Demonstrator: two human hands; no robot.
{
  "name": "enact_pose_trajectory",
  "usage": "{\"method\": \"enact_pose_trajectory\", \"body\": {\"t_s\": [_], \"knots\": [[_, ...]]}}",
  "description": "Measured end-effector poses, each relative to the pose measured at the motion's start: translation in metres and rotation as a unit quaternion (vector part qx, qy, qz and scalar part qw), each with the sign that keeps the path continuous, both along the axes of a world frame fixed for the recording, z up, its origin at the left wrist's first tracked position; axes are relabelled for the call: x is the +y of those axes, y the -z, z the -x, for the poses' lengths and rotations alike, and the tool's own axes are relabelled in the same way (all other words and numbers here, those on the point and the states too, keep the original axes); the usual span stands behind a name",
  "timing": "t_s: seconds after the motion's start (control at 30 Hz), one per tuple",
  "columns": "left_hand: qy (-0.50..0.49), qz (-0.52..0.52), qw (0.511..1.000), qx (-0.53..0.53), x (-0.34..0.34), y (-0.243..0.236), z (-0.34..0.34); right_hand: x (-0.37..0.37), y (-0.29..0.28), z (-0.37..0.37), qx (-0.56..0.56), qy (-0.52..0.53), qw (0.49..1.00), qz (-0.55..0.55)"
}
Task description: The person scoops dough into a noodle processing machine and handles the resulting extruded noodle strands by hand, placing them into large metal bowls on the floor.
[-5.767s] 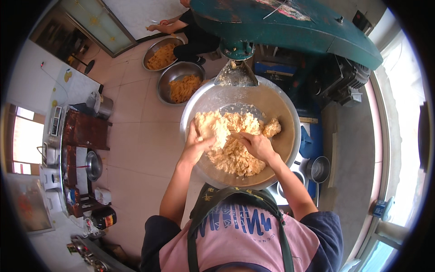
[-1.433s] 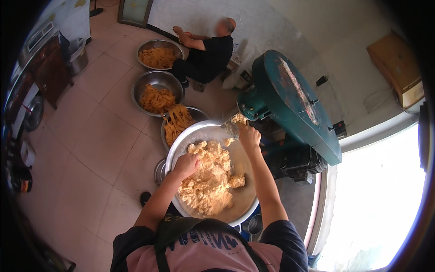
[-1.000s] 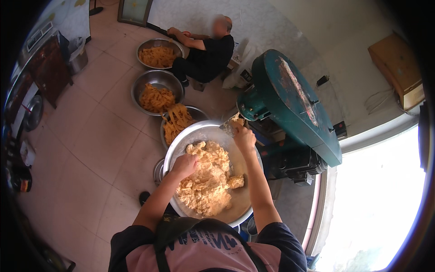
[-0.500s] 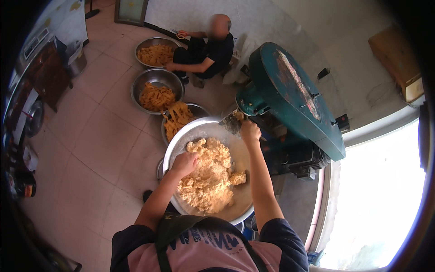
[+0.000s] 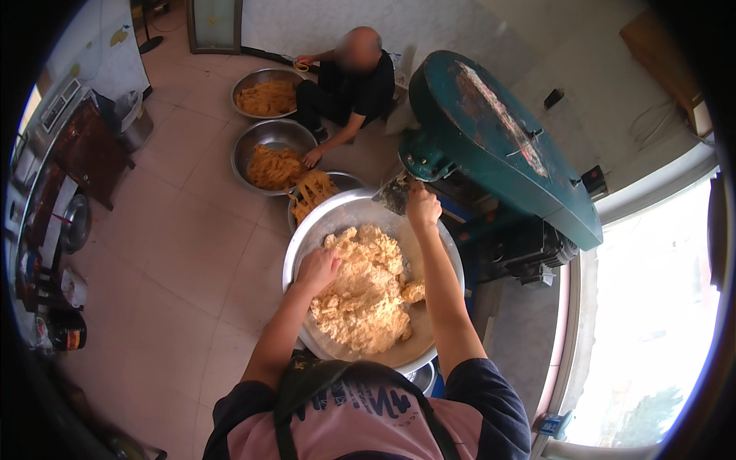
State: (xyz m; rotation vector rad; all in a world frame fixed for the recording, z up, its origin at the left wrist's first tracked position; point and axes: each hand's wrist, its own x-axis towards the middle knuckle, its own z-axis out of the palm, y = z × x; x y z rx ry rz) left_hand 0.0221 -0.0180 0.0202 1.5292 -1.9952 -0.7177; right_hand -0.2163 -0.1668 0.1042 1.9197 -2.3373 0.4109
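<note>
A large metal basin (image 5: 293, 264) in front of me holds a lumpy mass of pale yellow dough (image 5: 365, 287). My left hand (image 5: 318, 270) is closed at the dough's left side, its fingers curled into it and partly hidden. Over the basin's far right rim, my right hand (image 5: 423, 208) is closed around a flat metal scraper (image 5: 392, 193) with dough stuck to its blade. Right beside that hand stands the green mixing machine (image 5: 491, 153), its head above the rim. A smaller lump of dough (image 5: 414, 291) sits near my right forearm.
Beyond the basin, several metal bowls (image 5: 239, 157) hold orange strips (image 5: 274, 167). A person (image 5: 360, 84) in dark clothes sits low behind them, one hand at the middle bowl. A brown cabinet (image 5: 88, 153) stands left; a bright window (image 5: 644, 322) is at right.
My view has shifted, moving the basin slightly right in the picture. The seated person's lower hand has gone from the far bowl to the middle one. Both my hands keep much the same places.
</note>
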Motion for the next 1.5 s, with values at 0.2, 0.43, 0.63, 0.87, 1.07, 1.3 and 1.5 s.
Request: {"method": "enact_pose_trajectory", "body": {"t_s": [0.2,0.43,0.63,0.87,1.07,1.3,1.5], "knots": [[-0.004,0.041,0.998,-0.04,-0.002,0.021,-0.001,0.095,-0.015,0.024,-0.148,-0.103,0.978,0.104],[-0.141,-0.268,0.953,-0.002,-0.038,0.01,0.057,0.243,0.017,0.074,-0.243,-0.068,0.966,0.063],[-0.133,-0.151,0.979,-0.04,-0.056,0.044,0.095,0.298,0.03,0.083,-0.217,-0.054,0.972,0.069],[0.01,0.004,0.987,-0.16,-0.062,0.036,0.085,0.298,0.023,0.091,-0.368,0.036,0.924,0.099],[0.35,-0.087,0.902,-0.236,-0.053,-0.018,0.123,0.297,0.027,0.094,-0.397,0.037,0.911,0.107],[0.41,-0.029,0.817,-0.405,-0.106,-0.01,0.165,0.298,0.033,0.097,-0.375,0.029,0.921,0.104],[0.421,-0.111,0.81,-0.393,-0.107,-0.006,0.177,0.299,0.03,0.101,-0.389,0.046,0.915,0.099]]}}
